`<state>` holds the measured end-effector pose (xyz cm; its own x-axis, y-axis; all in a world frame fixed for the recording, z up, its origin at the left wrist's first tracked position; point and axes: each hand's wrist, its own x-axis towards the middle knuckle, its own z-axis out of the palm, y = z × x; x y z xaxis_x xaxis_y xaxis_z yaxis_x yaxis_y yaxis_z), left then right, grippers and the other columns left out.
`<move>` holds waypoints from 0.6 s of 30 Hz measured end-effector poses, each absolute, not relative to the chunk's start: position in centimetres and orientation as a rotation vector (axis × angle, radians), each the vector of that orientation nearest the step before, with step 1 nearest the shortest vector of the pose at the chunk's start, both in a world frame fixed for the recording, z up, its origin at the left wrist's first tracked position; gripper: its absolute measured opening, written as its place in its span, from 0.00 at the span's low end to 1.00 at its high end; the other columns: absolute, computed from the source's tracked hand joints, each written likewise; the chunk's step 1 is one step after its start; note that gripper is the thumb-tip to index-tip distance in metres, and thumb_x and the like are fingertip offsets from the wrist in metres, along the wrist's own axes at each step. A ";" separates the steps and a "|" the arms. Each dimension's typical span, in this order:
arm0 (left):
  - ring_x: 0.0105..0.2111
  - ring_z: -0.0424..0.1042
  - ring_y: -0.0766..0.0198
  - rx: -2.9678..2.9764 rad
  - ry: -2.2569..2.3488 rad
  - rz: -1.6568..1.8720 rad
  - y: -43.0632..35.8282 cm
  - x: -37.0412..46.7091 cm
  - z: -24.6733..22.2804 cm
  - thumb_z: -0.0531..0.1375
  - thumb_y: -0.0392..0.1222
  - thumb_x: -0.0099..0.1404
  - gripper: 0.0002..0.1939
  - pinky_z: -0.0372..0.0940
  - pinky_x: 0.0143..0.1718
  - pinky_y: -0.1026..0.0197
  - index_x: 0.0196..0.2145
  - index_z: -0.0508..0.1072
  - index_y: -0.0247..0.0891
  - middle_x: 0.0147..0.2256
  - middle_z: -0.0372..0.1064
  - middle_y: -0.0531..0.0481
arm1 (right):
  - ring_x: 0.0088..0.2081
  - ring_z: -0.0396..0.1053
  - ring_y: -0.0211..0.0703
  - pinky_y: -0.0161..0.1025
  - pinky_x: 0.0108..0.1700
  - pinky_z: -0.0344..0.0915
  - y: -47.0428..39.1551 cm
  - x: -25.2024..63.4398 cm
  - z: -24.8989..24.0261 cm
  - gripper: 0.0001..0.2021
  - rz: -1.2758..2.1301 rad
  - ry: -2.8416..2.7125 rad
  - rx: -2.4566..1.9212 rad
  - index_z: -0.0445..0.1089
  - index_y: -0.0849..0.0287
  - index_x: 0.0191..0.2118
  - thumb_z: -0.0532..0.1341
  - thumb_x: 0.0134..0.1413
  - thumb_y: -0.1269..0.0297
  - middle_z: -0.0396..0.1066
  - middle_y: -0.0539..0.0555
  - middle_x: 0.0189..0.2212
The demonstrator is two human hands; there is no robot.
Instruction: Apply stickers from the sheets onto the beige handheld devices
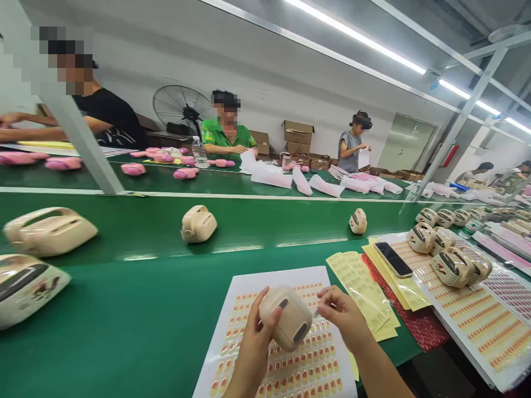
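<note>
My left hand (259,337) is wrapped around a cream plastic case (286,318), a rounded boxy thing with dark oval insets, held tilted above a sticker sheet. Close by on its right, my right hand (338,307) is closed in a pinch. A small pale sticker-like piece (316,314) shows at those fingertips, near the case's side; whether it touches the case I cannot tell. Under both hands lies the white sheet (244,284), covered in rows of small oval yellow-and-red stickers.
Similar cream cases with handles (199,224) stand along the green belt, and several more (452,265) on sheets at right. Yellow label sheets (360,287) and a phone (393,260) lie beside my right hand. Across the line, co-workers handle pink items (186,173).
</note>
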<state>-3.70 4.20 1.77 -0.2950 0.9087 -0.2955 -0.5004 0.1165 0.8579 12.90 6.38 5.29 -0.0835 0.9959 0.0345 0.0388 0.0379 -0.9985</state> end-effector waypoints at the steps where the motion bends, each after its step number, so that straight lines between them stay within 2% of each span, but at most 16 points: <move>1: 0.36 0.69 0.59 0.517 1.179 1.500 4.0 -3.6 2.1 0.66 0.51 0.44 0.34 0.64 0.33 0.64 0.50 0.65 0.46 0.46 0.67 0.48 | 0.31 0.62 0.40 0.36 0.34 0.60 6.1 11.5 5.4 0.13 1.243 -1.353 -1.148 0.68 0.59 0.19 0.66 0.34 0.54 0.64 0.52 0.32; 5: 0.42 0.67 0.55 0.533 1.158 1.519 3.5 -3.5 2.6 0.66 0.53 0.43 0.36 0.63 0.39 0.61 0.51 0.64 0.45 0.46 0.66 0.47 | 0.27 0.59 0.37 0.37 0.34 0.60 6.2 8.7 5.0 0.12 1.302 -1.378 -1.184 0.68 0.59 0.20 0.65 0.35 0.54 0.61 0.51 0.31; 8: 0.40 0.68 0.56 0.516 1.150 1.566 3.6 -3.4 2.5 0.67 0.53 0.41 0.36 0.63 0.39 0.61 0.49 0.65 0.44 0.42 0.69 0.48 | 0.27 0.58 0.37 0.38 0.33 0.61 6.3 8.5 4.4 0.12 1.274 -1.397 -1.201 0.66 0.59 0.20 0.64 0.36 0.55 0.60 0.51 0.31; 14: 0.36 0.69 0.58 0.473 1.143 1.588 3.6 -3.2 2.2 0.67 0.53 0.41 0.36 0.64 0.35 0.61 0.48 0.65 0.46 0.39 0.70 0.49 | 0.31 0.60 0.41 0.37 0.31 0.60 5.4 7.7 3.7 0.08 0.893 -1.553 -1.162 0.63 0.57 0.23 0.59 0.46 0.61 0.58 0.53 0.32; 18: 0.35 0.70 0.59 0.423 1.140 1.583 3.6 -3.8 2.2 0.66 0.53 0.43 0.33 0.64 0.33 0.62 0.48 0.66 0.46 0.40 0.70 0.50 | 0.31 0.60 0.41 0.38 0.33 0.61 5.6 8.3 3.2 0.13 0.905 -1.484 -1.091 0.61 0.56 0.25 0.54 0.53 0.53 0.59 0.51 0.28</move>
